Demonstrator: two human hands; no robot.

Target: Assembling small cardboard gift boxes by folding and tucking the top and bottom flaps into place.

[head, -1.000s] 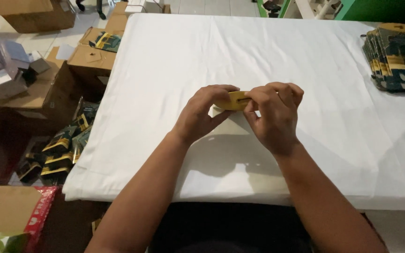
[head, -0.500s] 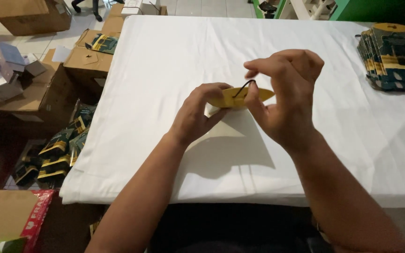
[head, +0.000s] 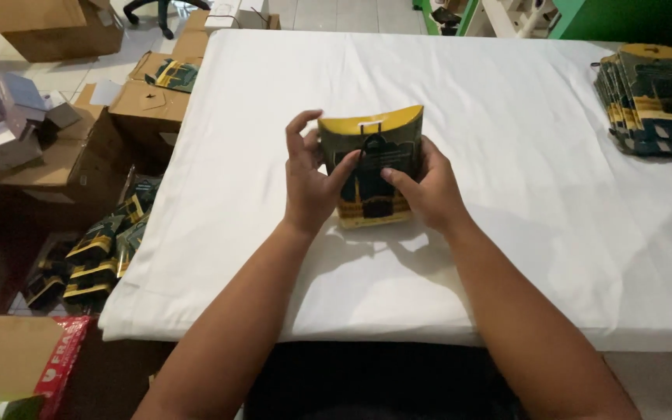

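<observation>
Both hands hold a dark green and yellow pillow-shaped carton (head: 371, 167) upright over the white-covered tabletop (head: 507, 272). The left hand (head: 311, 183) clasps the carton's left edge, thumb pressed on its front; the right hand (head: 428, 190) clasps the right edge, thumb also on the front. Right of the carton, well apart, lies a stack of matching flat cartons (head: 651, 101). Left of it, off the tabletop, stand cardboard boxes (head: 149, 109).

Bright overhead light, sharp picture

Soft shadows fall toward the viewer on the white surface (head: 507, 257) (the corners stay dim).
</observation>
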